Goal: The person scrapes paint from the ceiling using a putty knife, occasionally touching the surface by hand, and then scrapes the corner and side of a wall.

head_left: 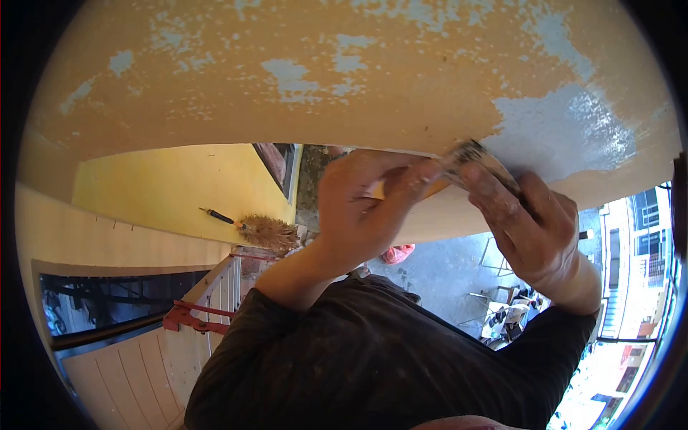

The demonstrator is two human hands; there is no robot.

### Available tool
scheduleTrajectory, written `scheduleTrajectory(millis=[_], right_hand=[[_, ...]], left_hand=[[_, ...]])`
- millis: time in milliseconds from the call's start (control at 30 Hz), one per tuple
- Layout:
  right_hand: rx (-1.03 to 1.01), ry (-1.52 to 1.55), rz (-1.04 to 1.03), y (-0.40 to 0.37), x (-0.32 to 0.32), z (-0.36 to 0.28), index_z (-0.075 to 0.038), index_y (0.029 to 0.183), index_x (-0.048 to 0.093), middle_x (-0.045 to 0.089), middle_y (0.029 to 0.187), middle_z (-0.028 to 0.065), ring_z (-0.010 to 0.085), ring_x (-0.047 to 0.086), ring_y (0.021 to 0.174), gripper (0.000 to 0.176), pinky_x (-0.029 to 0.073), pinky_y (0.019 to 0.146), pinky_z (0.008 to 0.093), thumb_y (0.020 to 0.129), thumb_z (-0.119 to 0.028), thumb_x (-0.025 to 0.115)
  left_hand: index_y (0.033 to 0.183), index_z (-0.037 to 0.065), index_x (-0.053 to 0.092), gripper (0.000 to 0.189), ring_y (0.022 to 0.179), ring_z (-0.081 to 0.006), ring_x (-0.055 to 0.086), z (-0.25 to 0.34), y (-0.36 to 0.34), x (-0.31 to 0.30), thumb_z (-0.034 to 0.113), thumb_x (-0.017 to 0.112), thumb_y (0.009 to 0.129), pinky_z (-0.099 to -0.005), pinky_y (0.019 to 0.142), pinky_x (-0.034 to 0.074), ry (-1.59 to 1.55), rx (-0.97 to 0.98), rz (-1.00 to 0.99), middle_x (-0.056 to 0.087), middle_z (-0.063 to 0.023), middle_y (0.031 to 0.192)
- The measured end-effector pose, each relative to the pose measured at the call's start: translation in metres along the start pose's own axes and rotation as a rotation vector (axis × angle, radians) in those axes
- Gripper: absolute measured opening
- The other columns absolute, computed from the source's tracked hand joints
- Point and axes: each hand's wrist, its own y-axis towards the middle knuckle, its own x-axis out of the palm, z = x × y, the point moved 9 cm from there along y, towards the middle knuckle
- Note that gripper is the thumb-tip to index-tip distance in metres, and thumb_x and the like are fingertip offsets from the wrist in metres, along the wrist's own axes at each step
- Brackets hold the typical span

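Observation:
My right hand point(534, 226) is raised close under the peeling painted surface point(401, 115) and wraps round a flat, paint-smeared scraper point(494, 163) with a dark, dirty end. At the scraper's left side, my left hand point(358, 204) is closed, its thumb and fingertips meeting right by the blade. A yellowish strip shows between the left fingers; what they pinch is mostly hidden. Just right of the scraper, a large bare grey patch point(566, 132) breaks the orange-tan paint, and smaller pale flecks spread to the left.
A brush with brown bristles point(269, 233) and a dark handle lies at the left, near a ladder point(226, 279) with a red part point(186, 317). Far below, a pink bag point(398, 253) and several cluttered items point(509, 315) rest on the grey floor point(437, 283).

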Motion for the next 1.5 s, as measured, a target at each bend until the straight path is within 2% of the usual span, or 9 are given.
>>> scheduleTrajectory(millis=[300,367,433,833,900,933,1167,1300,1500], right_hand=[[-0.064,-0.04,0.088,-0.016,0.004,0.004,-0.008,0.122,0.057,0.053,0.068,0.0082,0.0178,0.056,0.054,0.057,0.045,0.044,0.0283,0.069,0.0,0.074],[-0.105,-0.092,0.141,-0.017,0.001,0.004,-0.007,0.118,0.061,0.042,0.061,-0.0004,0.0074,0.044,0.046,0.048,0.04,0.037,0.026,0.07,-0.003,0.066],[-0.077,-0.088,0.121,-0.017,-0.002,0.003,-0.007,0.119,0.061,0.041,0.061,-0.0004,0.0075,0.045,0.046,0.05,0.04,0.037,0.0261,0.07,-0.003,0.066],[-0.036,-0.058,-0.008,-0.002,-0.001,-0.005,-0.01,0.123,0.057,0.039,0.061,0.0009,0.0091,0.045,0.045,0.052,0.041,0.037,0.0268,0.073,-0.005,0.067],[-0.037,-0.046,0.032,0.0,-0.006,-0.006,-0.009,0.123,0.057,0.039,0.061,0.0018,0.0112,0.043,0.045,0.054,0.04,0.038,0.0274,0.071,-0.003,0.071],[-0.065,-0.073,0.001,0.001,-0.006,-0.009,-0.01,0.123,0.058,0.038,0.06,0.0014,0.0106,0.042,0.045,0.052,0.04,0.038,0.027,0.072,-0.005,0.07],[-0.054,-0.073,0.001,-0.014,-0.003,-0.009,-0.008,0.122,0.059,0.037,0.06,0.0015,0.0109,0.041,0.045,0.051,0.036,0.037,0.0282,0.072,-0.007,0.068],[-0.012,-0.127,0.05,-0.02,0.001,-0.006,-0.016,0.126,0.056,0.038,0.065,0.0007,0.0092,0.043,0.043,0.056,0.042,0.037,0.0264,0.071,-0.015,0.063],[0.026,-0.086,0.044,-0.02,0.001,-0.006,-0.012,0.126,0.056,0.037,0.062,0.0014,0.0101,0.044,0.044,0.06,0.041,0.038,0.0271,0.067,-0.009,0.063]], left_hand=[[0.09,-0.005,0.061,0.011,0.064,-0.0088,0.059,0.008,0.001,0.016,0.004,0.065,0.084,-0.021,0.059,0.047,0.123,0.08,-0.088,0.064,-0.0095,0.078],[0.089,-0.005,0.061,0.012,0.064,-0.0083,0.059,0.011,0.0,0.015,0.004,0.065,0.084,-0.0204,0.059,0.047,0.156,0.113,-0.079,0.064,-0.0091,0.076],[0.089,-0.005,0.061,0.012,0.063,-0.0078,0.059,0.012,0.003,0.016,0.004,0.066,0.083,-0.0199,0.058,0.046,0.184,0.155,-0.08,0.064,-0.0088,0.075],[0.091,-0.005,0.061,0.01,0.063,-0.0093,0.059,-0.001,-0.004,0.013,0.004,0.061,0.087,-0.0197,0.056,0.045,0.051,0.036,-0.075,0.062,-0.0069,0.073],[0.088,-0.005,0.062,0.011,0.058,-0.008,0.053,-0.002,-0.007,-0.002,0.005,0.059,0.087,-0.0213,0.055,0.046,-0.109,-0.007,0.129,0.058,-0.0044,0.067],[0.089,-0.005,0.063,0.011,0.065,-0.0082,0.058,-0.005,-0.007,-0.005,0.006,0.063,0.086,-0.0198,0.059,0.046,-0.18,0.023,0.102,0.063,-0.0063,0.079],[0.087,-0.005,0.062,0.011,0.055,-0.0066,0.047,0.0,-0.013,0.005,0.006,0.061,0.086,-0.0222,0.055,0.045,0.02,0.027,0.062,0.057,-0.0046,0.072],[0.088,-0.005,0.062,0.011,0.061,-0.0076,0.054,-0.008,-0.009,0.006,0.006,0.063,0.086,-0.0183,0.055,0.041,-0.046,0.027,0.011,0.06,-0.0061,0.075],[0.089,-0.005,0.062,0.013,0.066,-0.0085,0.059,-0.01,-0.006,0.006,0.007,0.064,0.085,-0.0188,0.058,0.045,0.092,-0.043,-0.036,0.063,-0.008,0.078]])
